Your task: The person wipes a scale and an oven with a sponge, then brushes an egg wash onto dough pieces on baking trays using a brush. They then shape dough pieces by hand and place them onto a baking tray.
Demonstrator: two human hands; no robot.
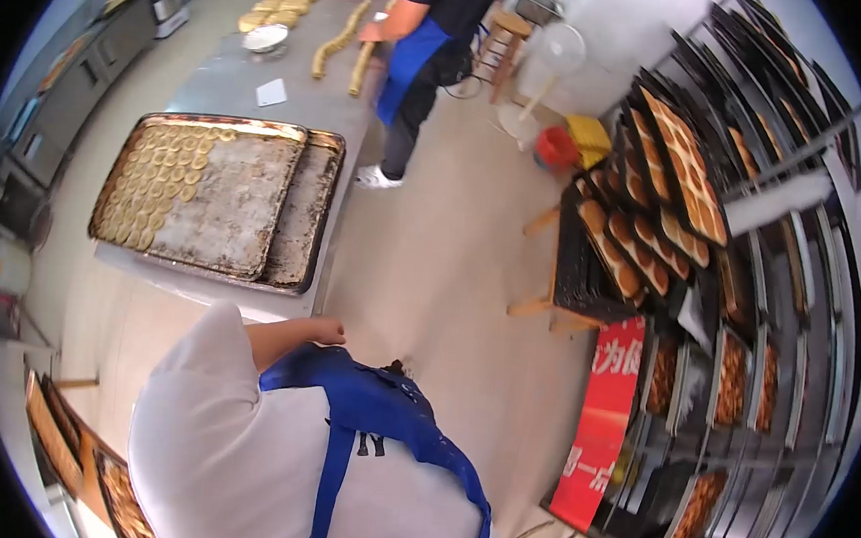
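My left hand (328,332) is in front of the blue apron (364,393) I wear, by the near corner of the steel table (205,83). Its fingers look curled in, and nothing shows in them. Closest to it on the table are two overlapping dark baking trays. The upper baking tray (243,198) carries rows of small round dough pieces (165,169) on its left part, and the rest of its surface is bare and stained. Under it, the lower baking tray (300,222) sticks out on the right. My right hand is out of view.
Another person (419,61) stands at the table's far right, a hand (374,31) on long dough strips (341,39). More dough pieces (287,2), a white bowl (265,39) and a white card (272,92) lie beyond. Racks (742,328) of baked goods line the right.
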